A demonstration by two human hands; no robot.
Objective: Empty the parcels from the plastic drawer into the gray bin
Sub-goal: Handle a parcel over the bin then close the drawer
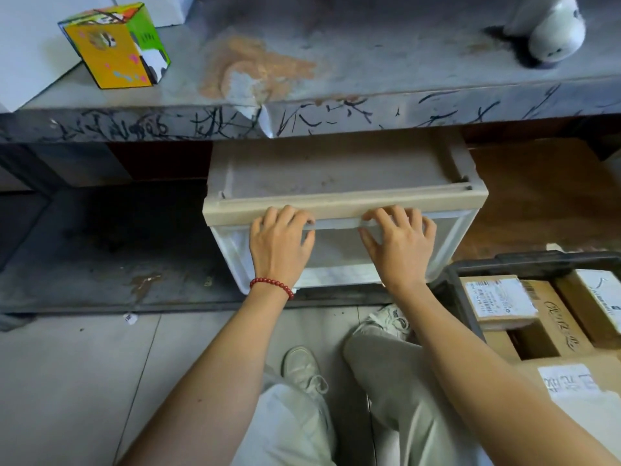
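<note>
A translucent plastic drawer (339, 253) sits in a beige-topped drawer unit (336, 169) on the floor under a metal table. My left hand (280, 243), with a red bead bracelet at the wrist, grips the drawer's top front lip left of centre. My right hand (400, 243) grips the same lip right of centre, fingers hooked over it. The drawer's inside is hidden; only a pale shape shows through the front near the bottom. The dark gray bin (537, 260) stands at the right, holding several cardboard parcels (500, 301) with white labels.
The scratched metal table (336, 112) overhangs the drawer unit. On it stand a colourful box (114, 45) at the left and a white object (554, 31) at the right. My knees and shoes are on the tiled floor (84, 381) just below the drawer.
</note>
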